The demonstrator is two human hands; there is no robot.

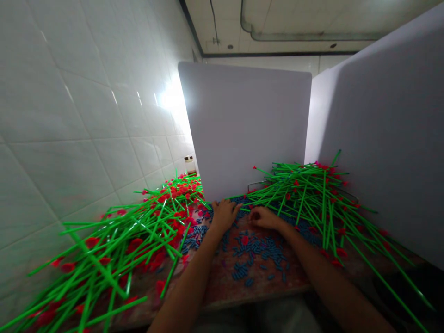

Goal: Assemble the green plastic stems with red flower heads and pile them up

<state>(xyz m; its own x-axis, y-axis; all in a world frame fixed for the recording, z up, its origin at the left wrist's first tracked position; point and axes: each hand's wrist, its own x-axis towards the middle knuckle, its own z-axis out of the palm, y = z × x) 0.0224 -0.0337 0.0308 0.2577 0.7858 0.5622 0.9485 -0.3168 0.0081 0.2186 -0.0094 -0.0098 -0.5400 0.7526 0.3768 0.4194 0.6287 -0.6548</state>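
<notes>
My left hand (225,213) lies on the table with its fingers stretched forward over small blue pieces, so it is open. My right hand (264,217) rests beside it with the fingers curled down into a pinch on the tabletop; what they hold is hidden. Several small blue capsule-like pieces (258,252) are scattered between and in front of my forearms. A big heap of green sticks with red tips (138,231) lies to the left. A second heap of green sticks (312,194) lies to the right, just beyond my right hand.
A white divider board (246,129) stands upright behind the hands, another white board (381,138) walls the right side. A tiled wall (69,115) closes the left. A small jar (189,164) stands at the back left. The worn reddish tabletop (222,284) ends near me.
</notes>
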